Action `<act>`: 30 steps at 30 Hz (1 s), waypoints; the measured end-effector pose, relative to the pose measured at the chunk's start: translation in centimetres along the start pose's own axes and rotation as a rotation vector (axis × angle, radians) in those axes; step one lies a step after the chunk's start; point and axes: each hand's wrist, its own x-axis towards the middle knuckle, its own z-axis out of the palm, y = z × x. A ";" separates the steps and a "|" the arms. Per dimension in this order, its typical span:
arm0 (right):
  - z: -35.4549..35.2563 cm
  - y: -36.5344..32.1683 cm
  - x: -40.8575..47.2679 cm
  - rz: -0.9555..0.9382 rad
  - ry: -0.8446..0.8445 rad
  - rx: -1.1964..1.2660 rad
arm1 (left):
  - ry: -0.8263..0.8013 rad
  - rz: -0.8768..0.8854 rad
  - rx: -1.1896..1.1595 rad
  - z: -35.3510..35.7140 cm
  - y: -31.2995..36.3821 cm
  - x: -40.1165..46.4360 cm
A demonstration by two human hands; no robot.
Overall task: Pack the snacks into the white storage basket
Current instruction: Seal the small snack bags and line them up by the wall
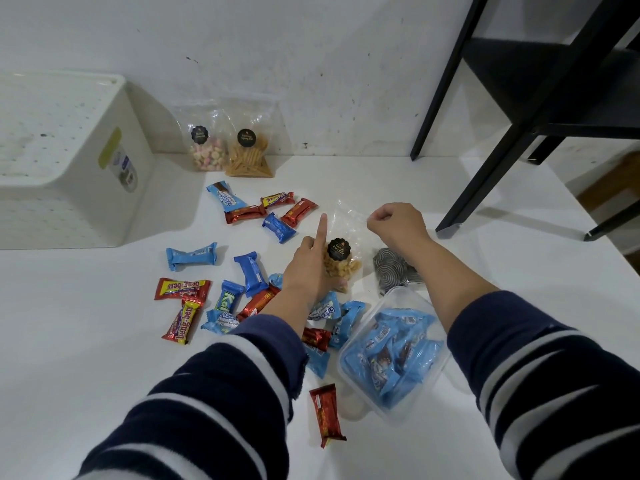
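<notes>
The white storage basket (69, 161) sits far off to the left against the wall, apparently lying on its side or upside down, since the perforated face shows and no opening is visible — and nothing seems to be in it yet. Everything hangs on that: the basket lies up and to the left of both hands, so the left hand is the nearer one. To the right of the basket, two clear pouches (232, 147) lean on the wall; further right and nearer the person, the wrapped bars (249, 271) lie scattered, and beyond them a clear tub of blue packets (394, 348) rests under the right forearm. Well right of the basket, both hands have the nut pouch (341, 258) between them — its long axis running away from the person, the sealed top farthest. The left hand (308, 268) grips the filled lower end, forefinger stuck straight out. The right hand (398, 225) is curled into a loose fist, pinching the pouch's top corner as far as one can judge. The likely carry is a long leftward sweep, bottom end leading.
</notes>
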 end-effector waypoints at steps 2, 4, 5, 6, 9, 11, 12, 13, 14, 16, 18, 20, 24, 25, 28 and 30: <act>-0.1 0.0 0.0 0.014 -0.009 0.022 | 0.009 0.013 0.021 -0.1 0.1 0.0; -0.1 0.1 0.0 0.021 0.006 0.032 | 0.013 0.034 0.061 -0.2 0.1 0.0; -0.2 0.1 0.0 0.019 0.012 0.026 | 0.011 0.040 0.077 -0.2 0.1 0.0; -0.2 0.1 0.0 0.018 0.012 0.021 | 0.008 0.041 0.089 -0.2 0.2 0.0; -0.3 0.2 0.1 0.023 -0.007 0.023 | 0.010 0.037 0.101 -0.1 0.3 0.0; -0.3 0.1 0.1 0.030 -0.015 0.041 | 0.019 0.041 0.099 -0.1 0.3 0.0; -0.3 0.1 0.1 0.030 -0.013 0.051 | 0.018 0.049 0.101 -0.1 0.4 0.0; -0.3 0.0 0.1 0.027 -0.005 0.060 | 0.013 0.058 0.105 -0.1 0.4 0.0; -0.3 0.0 0.1 0.023 0.006 0.068 | 0.008 0.064 0.110 -0.1 0.5 0.0; -0.4 -0.1 0.1 0.020 0.019 0.073 | 0.006 0.067 0.114 -0.1 0.7 0.0; -0.5 -0.1 0.1 0.019 0.012 0.067 | 0.007 0.068 0.111 0.0 0.8 0.0; -0.5 -0.2 0.1 0.020 0.005 0.062 | 0.015 0.074 0.105 0.0 0.8 0.0; -0.7 -0.3 0.2 0.011 0.033 0.096 | 0.018 0.109 0.130 -0.1 1.0 0.0; -0.7 -0.4 0.2 0.005 0.044 0.100 | 0.020 0.115 0.135 -0.1 1.0 0.0; -0.8 -0.4 0.1 -0.001 0.050 0.087 | 0.015 0.120 0.148 0.0 1.1 0.1; -0.8 -0.4 0.1 0.001 0.056 0.072 | 0.010 0.118 0.153 0.0 1.2 0.1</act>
